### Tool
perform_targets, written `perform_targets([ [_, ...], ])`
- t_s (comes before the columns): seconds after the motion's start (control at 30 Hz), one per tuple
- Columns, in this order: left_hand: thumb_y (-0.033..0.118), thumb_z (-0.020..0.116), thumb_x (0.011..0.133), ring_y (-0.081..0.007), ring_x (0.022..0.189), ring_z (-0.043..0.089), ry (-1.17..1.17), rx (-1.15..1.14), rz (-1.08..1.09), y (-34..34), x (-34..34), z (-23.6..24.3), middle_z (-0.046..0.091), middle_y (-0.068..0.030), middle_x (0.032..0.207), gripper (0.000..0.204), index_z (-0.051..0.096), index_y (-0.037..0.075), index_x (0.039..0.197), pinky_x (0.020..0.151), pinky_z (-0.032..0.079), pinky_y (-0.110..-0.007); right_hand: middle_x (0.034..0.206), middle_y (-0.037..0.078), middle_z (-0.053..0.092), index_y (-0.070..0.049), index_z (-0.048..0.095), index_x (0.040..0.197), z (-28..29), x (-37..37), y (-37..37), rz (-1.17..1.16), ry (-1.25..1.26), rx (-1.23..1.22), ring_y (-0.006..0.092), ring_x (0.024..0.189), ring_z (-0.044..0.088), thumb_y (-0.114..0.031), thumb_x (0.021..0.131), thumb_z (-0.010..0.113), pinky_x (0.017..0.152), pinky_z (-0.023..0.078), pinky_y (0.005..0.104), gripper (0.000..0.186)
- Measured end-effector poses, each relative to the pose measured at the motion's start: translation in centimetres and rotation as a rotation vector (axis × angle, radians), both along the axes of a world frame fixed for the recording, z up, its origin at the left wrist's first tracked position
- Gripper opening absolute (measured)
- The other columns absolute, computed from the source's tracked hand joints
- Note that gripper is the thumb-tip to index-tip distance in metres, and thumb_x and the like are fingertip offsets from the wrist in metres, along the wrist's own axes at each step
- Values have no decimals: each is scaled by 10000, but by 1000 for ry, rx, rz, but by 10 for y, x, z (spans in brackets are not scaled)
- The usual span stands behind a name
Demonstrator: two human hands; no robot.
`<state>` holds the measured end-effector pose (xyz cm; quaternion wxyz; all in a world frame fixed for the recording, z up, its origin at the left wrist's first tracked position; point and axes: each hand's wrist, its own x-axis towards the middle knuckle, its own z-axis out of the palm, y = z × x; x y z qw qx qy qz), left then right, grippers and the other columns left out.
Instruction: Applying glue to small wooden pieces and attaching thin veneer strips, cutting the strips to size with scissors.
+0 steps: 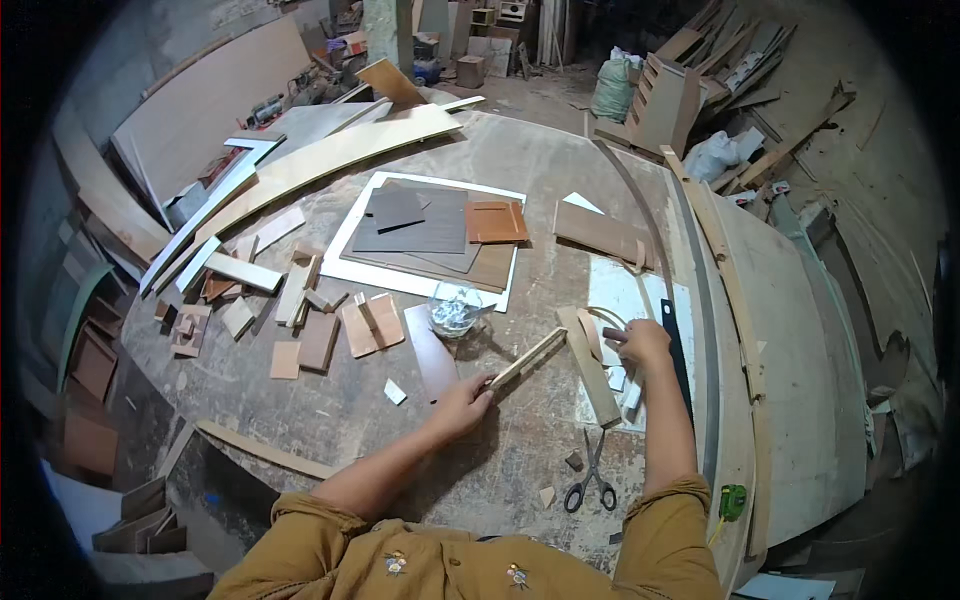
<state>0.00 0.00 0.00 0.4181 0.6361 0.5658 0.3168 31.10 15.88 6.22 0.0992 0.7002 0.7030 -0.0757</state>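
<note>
A narrow pale wooden strip (530, 357) juts up and to the right from my left hand (463, 408), whose fingers are closed round its near end. Just right of it, my right hand (645, 345) pinches a small dark brown piece (614, 335) above a white board (612, 285). Between the hands lies a wooden bar (590, 372), close to the strip's far tip. Black-handled scissors (592, 482) lie nearer me, blades pointing away. Beyond my left hand stands a clear bowl (455, 310) with whitish stuff in it, beside a pale rectangular panel (430, 355).
Wood offcuts (320, 340) are scattered at the left. Stacked flat panels (410, 235) sit at mid-table, with long boards (330, 160) behind. A long black tool (680, 360) lies by my right forearm. A green tape measure (733, 502) rests near the right edge.
</note>
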Motion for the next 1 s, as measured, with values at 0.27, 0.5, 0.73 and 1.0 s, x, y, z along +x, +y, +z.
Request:
perform_targets([
  [0.27,119,500,855,-287,907,602,3,-43,-13,-11,5,18,617,-188,991,353,496,45,1201,800,444,-360,647,137,622,-100,685,785,55,-34,-82,55,404,53,295,638,626,-228,564,668,589,486,378,256],
  [0.5,114,499,845,-320,957,578,-34,64,2,-39,-1,21,599,-202,1038,329,520,14,1158,829,435,-358,787,173,613,-111,690,907,20,-73,-164,216,435,1,342,778,603,-257,520,728,708,486,419,415],
  [0.73,68,487,807,-350,943,589,-90,184,62,-73,-29,23,609,-201,1002,342,544,19,1141,812,455,-382,884,171,605,-114,674,947,8,-110,-214,282,573,55,349,837,595,-259,537,736,746,489,398,440],
  [1.0,81,476,849,-270,907,613,41,99,78,-106,-79,40,618,-188,1021,343,530,42,1185,789,454,-343,795,177,635,-106,673,898,19,-149,-245,141,619,-17,346,764,610,-291,565,745,677,488,420,387],
])
